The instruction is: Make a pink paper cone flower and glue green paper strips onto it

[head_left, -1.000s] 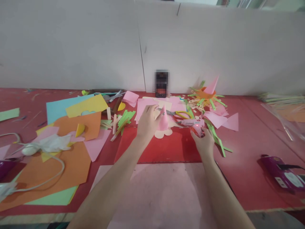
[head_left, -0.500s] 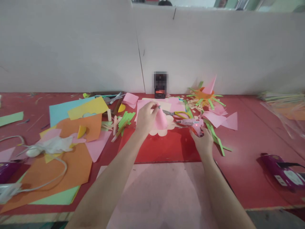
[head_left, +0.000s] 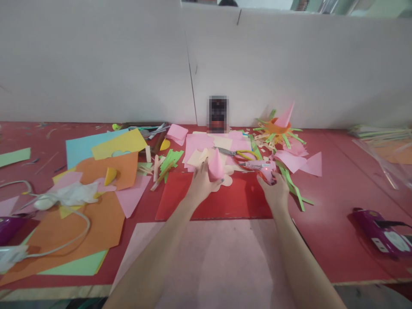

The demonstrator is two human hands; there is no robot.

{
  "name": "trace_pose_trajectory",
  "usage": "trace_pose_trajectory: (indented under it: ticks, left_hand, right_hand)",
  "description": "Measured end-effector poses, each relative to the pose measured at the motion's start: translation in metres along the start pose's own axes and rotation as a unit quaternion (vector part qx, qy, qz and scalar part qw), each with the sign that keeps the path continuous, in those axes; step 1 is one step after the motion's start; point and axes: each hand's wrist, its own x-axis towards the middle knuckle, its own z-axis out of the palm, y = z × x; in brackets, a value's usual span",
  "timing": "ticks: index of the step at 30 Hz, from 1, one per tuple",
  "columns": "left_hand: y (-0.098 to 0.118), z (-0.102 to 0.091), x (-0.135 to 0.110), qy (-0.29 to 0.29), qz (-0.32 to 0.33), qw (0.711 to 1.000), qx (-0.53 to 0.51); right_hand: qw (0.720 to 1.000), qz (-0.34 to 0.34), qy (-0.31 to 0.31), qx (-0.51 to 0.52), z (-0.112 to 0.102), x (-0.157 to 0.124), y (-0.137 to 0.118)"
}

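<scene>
A pink paper cone [head_left: 216, 166] stands point up on a cream flower-shaped paper [head_left: 227, 179]. My left hand [head_left: 202, 184] is closed about the cone's lower part, fingers on its left side and thumb at the near edge. To the right, my right hand [head_left: 276, 191] has its fingers round the handle of a pink hot glue gun [head_left: 260, 165], on which a small red light glows. The gun's nozzle points left. Scissors with yellow and red handles [head_left: 243, 153] lie just behind it. A red board [head_left: 206, 206] is under the work.
A finished-looking paper piece with a pink cone and green strips [head_left: 280, 124] stands at the back right. Coloured sheets [head_left: 106, 171] and a white cable [head_left: 86, 227] cover the left side. A purple power strip [head_left: 383, 234] lies at right. A phone [head_left: 218, 115] leans on the wall.
My left hand has moved from the cone's tip down to its base, and the cone's point is now uncovered. The right hand stays at the glue gun.
</scene>
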Motion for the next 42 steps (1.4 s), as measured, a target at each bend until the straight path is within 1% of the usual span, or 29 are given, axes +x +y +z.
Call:
trace_pose_trajectory:
  ticks: [2,4,12,19,24,26,27,29,31,32,33,34,35,36,39,41,42]
  left_hand:
    - [-0.001,0.004,-0.002,-0.015,-0.027,0.999,0.013]
    - [-0.002,0.006,-0.002,-0.019,-0.038,0.999,0.022]
    - [-0.003,0.009,-0.002,-0.003,-0.037,0.999,0.021]
    - [0.002,0.006,-0.002,-0.015,-0.059,0.998,0.017]
    - [-0.002,0.014,-0.004,0.009,-0.048,0.998,0.028]
    - [-0.002,0.017,-0.005,0.043,-0.032,0.998,0.029]
    - [-0.002,0.016,-0.006,0.075,-0.021,0.997,0.028]
    - [0.003,0.012,-0.009,0.166,0.017,0.986,0.023]
    - [0.010,0.004,-0.013,0.260,0.093,0.961,0.020]
    - [0.015,0.000,-0.016,0.292,0.135,0.947,0.019]
    - [0.019,-0.003,-0.019,0.316,0.182,0.931,0.027]
    - [0.024,-0.005,-0.022,0.317,0.226,0.920,0.046]
    - [0.028,-0.005,-0.025,0.284,0.258,0.921,0.071]
    - [0.031,-0.005,-0.028,0.243,0.265,0.928,0.098]
    - [0.033,0.002,-0.031,0.108,0.204,0.958,0.170]
    - [0.031,0.006,-0.029,0.047,0.164,0.966,0.193]
    - [0.030,0.007,-0.028,0.029,0.150,0.968,0.199]
  right_hand:
    - [1.000,0.006,-0.004,-0.001,-0.001,0.000,-0.001]
    - [1.000,0.005,-0.003,-0.002,-0.001,0.000,-0.001]
    - [1.000,-0.002,0.000,-0.008,0.000,0.001,-0.001]
    - [1.000,0.002,-0.004,-0.010,0.001,0.000,0.002]
    - [1.000,-0.012,0.001,-0.010,0.001,0.001,0.002]
    - [1.000,-0.013,0.003,-0.011,0.000,0.001,0.001]
    - [1.000,-0.012,0.004,-0.010,0.000,0.001,0.000]
    - [1.000,-0.005,0.005,-0.008,-0.001,0.001,-0.001]
    - [1.000,0.002,0.001,-0.006,-0.001,0.001,-0.002]
    - [1.000,0.005,-0.001,-0.004,-0.001,0.001,-0.002]
    - [1.000,0.007,-0.003,-0.002,-0.001,0.002,-0.002]
    - [1.000,0.006,-0.004,0.000,-0.002,0.002,-0.002]
    - [1.000,0.006,-0.005,0.002,-0.002,0.002,-0.002]
    - [1.000,0.005,-0.005,0.004,-0.002,0.002,-0.002]
    - [1.000,0.005,-0.003,0.003,-0.002,0.002,-0.002]
    - [1.000,0.005,-0.004,0.003,-0.003,0.002,-0.002]
    - [1.000,0.006,-0.004,0.004,-0.003,0.002,-0.002]
